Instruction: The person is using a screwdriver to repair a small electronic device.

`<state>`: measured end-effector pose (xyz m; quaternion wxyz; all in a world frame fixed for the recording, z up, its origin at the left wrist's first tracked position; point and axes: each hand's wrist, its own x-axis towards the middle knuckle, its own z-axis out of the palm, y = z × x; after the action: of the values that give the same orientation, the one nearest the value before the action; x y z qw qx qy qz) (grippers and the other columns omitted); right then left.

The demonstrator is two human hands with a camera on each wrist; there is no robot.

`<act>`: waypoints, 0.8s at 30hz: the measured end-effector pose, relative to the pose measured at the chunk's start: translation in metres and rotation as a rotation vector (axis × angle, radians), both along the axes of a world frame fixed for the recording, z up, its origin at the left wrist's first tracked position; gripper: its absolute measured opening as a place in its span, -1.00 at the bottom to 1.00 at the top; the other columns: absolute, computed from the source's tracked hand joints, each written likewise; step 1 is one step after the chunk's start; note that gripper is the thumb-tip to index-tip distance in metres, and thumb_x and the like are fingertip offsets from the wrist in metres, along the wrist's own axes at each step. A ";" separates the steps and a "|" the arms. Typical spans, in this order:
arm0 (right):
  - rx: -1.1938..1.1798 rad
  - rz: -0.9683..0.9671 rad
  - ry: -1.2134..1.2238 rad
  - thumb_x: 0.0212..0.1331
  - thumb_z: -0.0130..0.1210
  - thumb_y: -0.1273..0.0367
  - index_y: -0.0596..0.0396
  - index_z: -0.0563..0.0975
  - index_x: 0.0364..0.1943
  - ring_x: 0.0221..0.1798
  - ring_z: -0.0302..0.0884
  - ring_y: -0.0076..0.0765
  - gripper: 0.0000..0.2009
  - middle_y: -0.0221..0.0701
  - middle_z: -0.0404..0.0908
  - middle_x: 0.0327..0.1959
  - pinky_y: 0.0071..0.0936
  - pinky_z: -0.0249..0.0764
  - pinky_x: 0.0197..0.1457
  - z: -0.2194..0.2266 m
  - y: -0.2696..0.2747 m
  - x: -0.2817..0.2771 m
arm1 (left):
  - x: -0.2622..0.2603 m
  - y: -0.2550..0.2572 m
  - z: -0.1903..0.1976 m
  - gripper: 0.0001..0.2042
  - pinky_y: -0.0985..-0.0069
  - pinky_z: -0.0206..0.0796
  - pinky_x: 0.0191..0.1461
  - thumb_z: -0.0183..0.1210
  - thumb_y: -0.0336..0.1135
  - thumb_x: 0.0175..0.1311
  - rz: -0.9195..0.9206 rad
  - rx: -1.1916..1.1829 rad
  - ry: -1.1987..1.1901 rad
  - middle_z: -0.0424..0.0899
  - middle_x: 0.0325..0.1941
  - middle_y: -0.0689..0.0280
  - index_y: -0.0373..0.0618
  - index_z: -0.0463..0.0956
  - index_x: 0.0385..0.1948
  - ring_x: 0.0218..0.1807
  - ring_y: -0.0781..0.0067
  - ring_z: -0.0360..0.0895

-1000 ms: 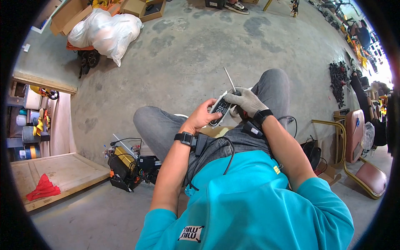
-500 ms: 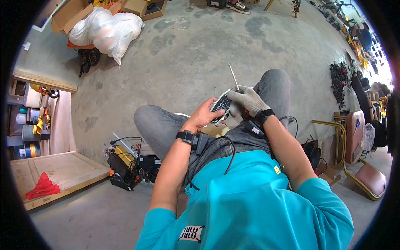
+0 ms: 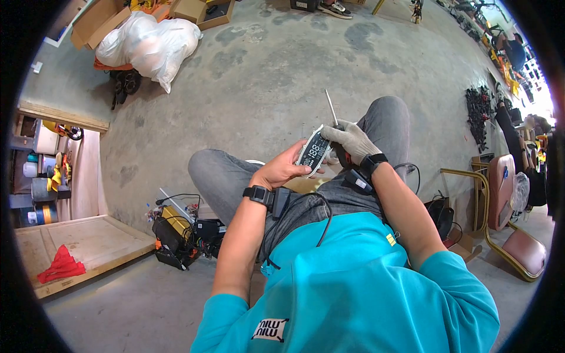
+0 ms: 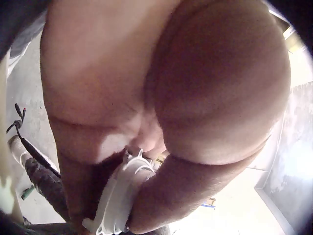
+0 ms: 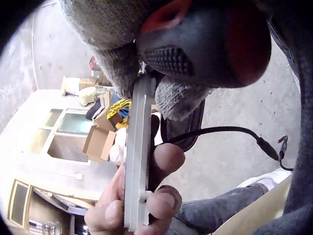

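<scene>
A digital display panel (image 3: 312, 154), black-faced in a white frame, is held between both hands over the lap. My bare left hand (image 3: 280, 169) grips its lower left side, thumb on the front edge; the left wrist view shows the white frame (image 4: 120, 200) between thumb and fingers. In the right wrist view, the panel's pale edge (image 5: 137, 161) is seen side-on, with bare fingertips on both faces. My gloved right hand (image 3: 353, 143) pinches the upper end and also holds a screwdriver (image 5: 195, 46) with a black and red handle. Its thin shaft (image 3: 331, 107) points away from me.
A black cable (image 5: 215, 130) with a connector runs below the panel in the right wrist view. Electrical parts (image 3: 185, 232) lie on the floor by my left knee. A wooden board (image 3: 112, 240) bears a red cloth (image 3: 62, 265). Chairs (image 3: 500, 194) stand at right; a white bag (image 3: 150, 50) lies far left.
The panel has turned so that its face shows more fully to the head view. My left thumb has slid down from its face to its lower edge. The screwdriver shaft has swung slightly right.
</scene>
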<state>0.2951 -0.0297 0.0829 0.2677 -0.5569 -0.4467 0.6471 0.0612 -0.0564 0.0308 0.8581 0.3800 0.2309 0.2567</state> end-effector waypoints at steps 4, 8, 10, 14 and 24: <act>-0.033 -0.021 0.066 0.30 0.21 0.17 0.17 0.63 -0.12 -0.41 0.49 -0.59 -0.68 -0.44 0.63 -0.34 -0.58 0.39 -0.37 0.000 0.000 0.000 | 0.000 0.000 0.000 -0.24 0.22 0.48 0.31 0.30 -0.51 0.25 -0.007 -0.055 -0.073 0.48 0.32 -0.02 -0.13 0.06 0.47 0.29 0.03 0.56; -0.060 -0.094 0.117 0.32 0.19 0.17 0.18 0.62 -0.11 -0.46 0.47 -0.61 -0.68 -0.43 0.63 -0.35 -0.58 0.35 -0.46 -0.008 0.000 -0.001 | 0.001 0.000 0.001 -0.20 0.17 0.44 0.37 0.28 -0.53 0.22 0.008 -0.087 -0.158 0.43 0.36 -0.08 -0.14 0.01 0.49 0.35 -0.04 0.49; -0.080 -0.095 0.136 0.32 0.19 0.17 0.19 0.62 -0.12 -0.46 0.47 -0.61 -0.67 -0.42 0.64 -0.35 -0.58 0.35 -0.47 -0.019 0.003 0.003 | 0.001 0.001 0.001 -0.20 0.16 0.43 0.38 0.28 -0.52 0.22 0.016 -0.103 -0.157 0.41 0.37 -0.09 -0.15 0.00 0.48 0.37 -0.05 0.48; -0.140 -0.084 0.131 0.32 0.19 0.15 0.20 0.62 -0.11 -0.48 0.48 -0.60 -0.65 -0.41 0.64 -0.35 -0.58 0.35 -0.51 -0.024 0.004 0.007 | 0.001 0.001 -0.004 -0.26 0.16 0.44 0.37 0.25 -0.49 0.27 0.037 -0.114 -0.153 0.42 0.37 -0.11 -0.18 0.03 0.46 0.37 -0.06 0.47; -0.025 0.005 0.083 0.30 0.22 0.13 0.18 0.62 -0.09 -0.48 0.47 -0.63 -0.64 -0.42 0.64 -0.36 -0.58 0.35 -0.51 -0.015 0.003 0.004 | 0.003 0.000 -0.003 -0.56 0.23 0.66 0.03 0.16 -0.25 0.48 0.094 -0.184 -0.027 0.62 0.13 -0.07 -0.20 0.29 0.28 0.09 0.06 0.69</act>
<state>0.2987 -0.0266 0.0676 0.2777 -0.5318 -0.4285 0.6756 0.0644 -0.0563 0.0275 0.8794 0.2849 0.2595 0.2796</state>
